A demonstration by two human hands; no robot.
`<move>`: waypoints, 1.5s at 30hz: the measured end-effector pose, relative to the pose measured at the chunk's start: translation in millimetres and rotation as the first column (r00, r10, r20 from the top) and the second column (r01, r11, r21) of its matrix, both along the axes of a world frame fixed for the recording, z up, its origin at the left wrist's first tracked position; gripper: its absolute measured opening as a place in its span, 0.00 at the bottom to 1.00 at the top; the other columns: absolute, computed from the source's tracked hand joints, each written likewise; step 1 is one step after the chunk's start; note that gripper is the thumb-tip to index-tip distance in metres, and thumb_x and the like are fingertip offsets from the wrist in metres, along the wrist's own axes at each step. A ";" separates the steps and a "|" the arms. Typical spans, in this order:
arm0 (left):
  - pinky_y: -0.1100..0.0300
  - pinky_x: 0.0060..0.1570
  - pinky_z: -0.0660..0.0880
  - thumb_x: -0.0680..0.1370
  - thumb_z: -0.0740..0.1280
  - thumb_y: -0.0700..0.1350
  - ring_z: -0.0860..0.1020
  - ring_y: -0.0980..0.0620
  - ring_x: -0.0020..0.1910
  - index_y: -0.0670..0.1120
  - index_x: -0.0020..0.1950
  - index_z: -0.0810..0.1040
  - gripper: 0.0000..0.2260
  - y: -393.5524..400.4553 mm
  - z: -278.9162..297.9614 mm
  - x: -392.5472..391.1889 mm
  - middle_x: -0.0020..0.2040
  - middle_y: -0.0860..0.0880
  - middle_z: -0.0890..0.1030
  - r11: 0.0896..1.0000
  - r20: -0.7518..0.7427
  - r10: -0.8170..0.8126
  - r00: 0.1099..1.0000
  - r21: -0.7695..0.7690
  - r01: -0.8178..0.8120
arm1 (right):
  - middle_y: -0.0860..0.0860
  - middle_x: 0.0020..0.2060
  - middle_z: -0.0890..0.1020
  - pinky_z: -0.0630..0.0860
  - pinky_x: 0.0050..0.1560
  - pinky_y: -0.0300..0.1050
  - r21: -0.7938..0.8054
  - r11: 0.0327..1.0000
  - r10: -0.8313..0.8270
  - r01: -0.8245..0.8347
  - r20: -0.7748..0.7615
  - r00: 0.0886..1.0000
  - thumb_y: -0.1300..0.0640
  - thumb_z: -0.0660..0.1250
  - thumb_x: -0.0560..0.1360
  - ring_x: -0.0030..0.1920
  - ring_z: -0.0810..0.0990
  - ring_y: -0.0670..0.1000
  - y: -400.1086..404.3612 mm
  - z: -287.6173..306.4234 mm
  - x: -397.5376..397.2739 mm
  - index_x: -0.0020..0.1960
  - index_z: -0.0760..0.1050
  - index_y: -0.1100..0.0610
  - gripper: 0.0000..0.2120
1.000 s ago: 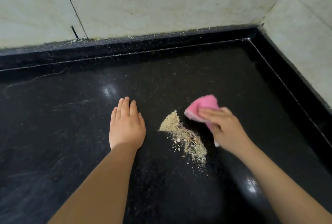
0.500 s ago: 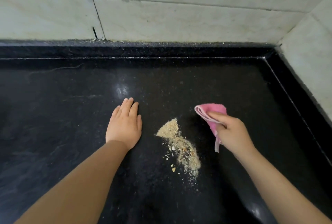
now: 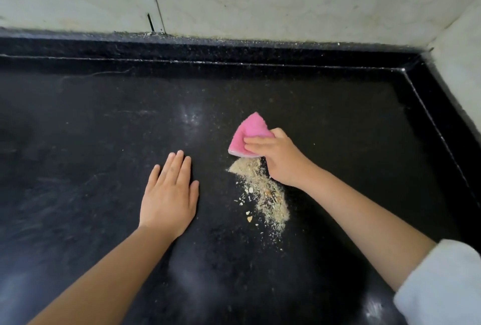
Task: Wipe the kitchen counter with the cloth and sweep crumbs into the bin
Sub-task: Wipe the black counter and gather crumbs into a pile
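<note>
Change: the right hand (image 3: 279,158) has carried the cloth (image 3: 248,135) from the right side of the crumbs (image 3: 261,192) to their far end; the left hand (image 3: 169,194) stays flat in about the same place on the counter (image 3: 78,142).
Right hand: fingers curled over the cloth, thumb side toward the wall, gripping it against the counter; knuckles raised, wrist bent, forearm running back toward the lower right.
Right sleeve (image 3: 442,283): pale, pushed up the forearm, at the lower right corner of the view.
Left hand: palm down on the counter, fingers straight and held close together, thumb a little apart; it holds nothing; forearm bare, running to the lower left.
Cloth: pink, folded to a rough triangle, one point aimed at the back wall; its near edge touches the far end of the crumbs.
Crumbs: tan heap in a tapering streak, wider at the far end, trailing toward the viewer; a few larger pale bits lie loose on its left side; the streak lies between the two hands, just beside the right wrist.
Counter: black polished stone with fine specks, a raised black lip (image 3: 234,54) along the back and right side.
Wall (image 3: 260,4): pale marble tiles, meeting at a corner at the upper right; grit lies along the back lip.
Bin: not seen in this view.
</note>
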State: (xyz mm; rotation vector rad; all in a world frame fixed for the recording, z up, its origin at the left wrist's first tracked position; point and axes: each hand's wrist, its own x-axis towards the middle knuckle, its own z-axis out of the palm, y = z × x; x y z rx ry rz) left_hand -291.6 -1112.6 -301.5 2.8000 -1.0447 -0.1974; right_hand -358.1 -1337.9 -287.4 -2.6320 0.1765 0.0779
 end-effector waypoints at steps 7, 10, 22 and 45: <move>0.59 0.70 0.39 0.74 0.37 0.54 0.46 0.53 0.74 0.43 0.74 0.51 0.31 0.4 0.7 -10.0 0.76 0.48 0.50 0.998 -0.012 0.066 0.998 -0.008 -0.066 | 0.50 0.57 0.77 0.63 0.60 0.37 0.150 0.975 0.157 -0.167 0.073 0.985 0.66 0.58 0.72 0.54 0.75 0.53 10.1 39.5 -66.7 0.59 0.76 0.63 0.17; 0.59 0.70 0.40 0.73 0.35 0.56 0.48 0.52 0.74 0.42 0.74 0.53 0.33 1.5 0.3 -11.6 0.75 0.48 0.52 0.997 -0.013 0.077 0.997 -0.027 -0.077 | 0.50 0.60 0.76 0.58 0.59 0.33 0.085 0.986 0.130 -0.141 0.122 0.984 0.72 0.59 0.73 0.55 0.73 0.55 8.4 55.0 -37.5 0.61 0.74 0.61 0.18; 0.59 0.69 0.46 0.73 0.37 0.53 0.58 0.48 0.73 0.39 0.70 0.64 0.34 3.2 -4.0 -14.0 0.72 0.44 0.63 0.986 0.027 0.136 0.990 -0.098 -0.133 | 0.51 0.58 0.79 0.74 0.49 0.59 -0.033 0.936 0.351 -0.350 0.086 0.932 0.77 0.66 0.63 0.47 0.72 0.63 33.9 -0.5 -29.6 0.59 0.77 0.60 0.26; 0.54 0.68 0.51 0.76 0.44 0.49 0.63 0.43 0.70 0.35 0.67 0.68 0.28 2.1 -4.2 -14.1 0.69 0.40 0.68 0.983 0.050 0.142 0.989 -0.123 -0.135 | 0.49 0.52 0.82 0.78 0.41 0.58 0.043 0.829 0.551 -0.558 0.115 0.827 0.72 0.63 0.60 0.44 0.77 0.60 44.4 11.9 -93.5 0.52 0.81 0.58 0.24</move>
